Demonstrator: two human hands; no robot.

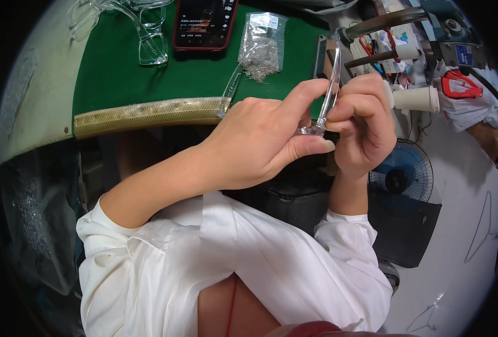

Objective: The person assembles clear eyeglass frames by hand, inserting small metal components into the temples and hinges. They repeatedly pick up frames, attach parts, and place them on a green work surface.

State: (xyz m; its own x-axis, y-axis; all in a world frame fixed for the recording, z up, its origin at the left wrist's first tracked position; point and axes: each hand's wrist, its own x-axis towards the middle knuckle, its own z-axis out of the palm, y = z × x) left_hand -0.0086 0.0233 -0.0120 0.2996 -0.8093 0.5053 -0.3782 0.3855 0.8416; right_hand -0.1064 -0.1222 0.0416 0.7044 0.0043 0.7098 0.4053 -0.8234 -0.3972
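Both hands hold a clear plastic eyeglass frame [334,76] in front of the table's edge. My left hand [249,140] is closed around its front, thumb and index finger near one hinge corner; most of the front is hidden by that hand. One temple arm rises between the two hands, and the other sticks out past the back of my left hand. My right hand [367,121] is closed, its fingertips pinched beside the same hinge. Whether a tiny part sits in that pinch cannot be made out. Beyond lies a clear bag [264,42] with small metal pieces, some spilled at its opening.
More clear eyeglass frames [152,45] and a phone [206,25] lie on the green tabletop [114,73], which has a yellowish edge strip [153,117]. Metal machine rods [386,23] reach in at upper right, near a white cup [417,99]. A blue fan [403,171] stands below.
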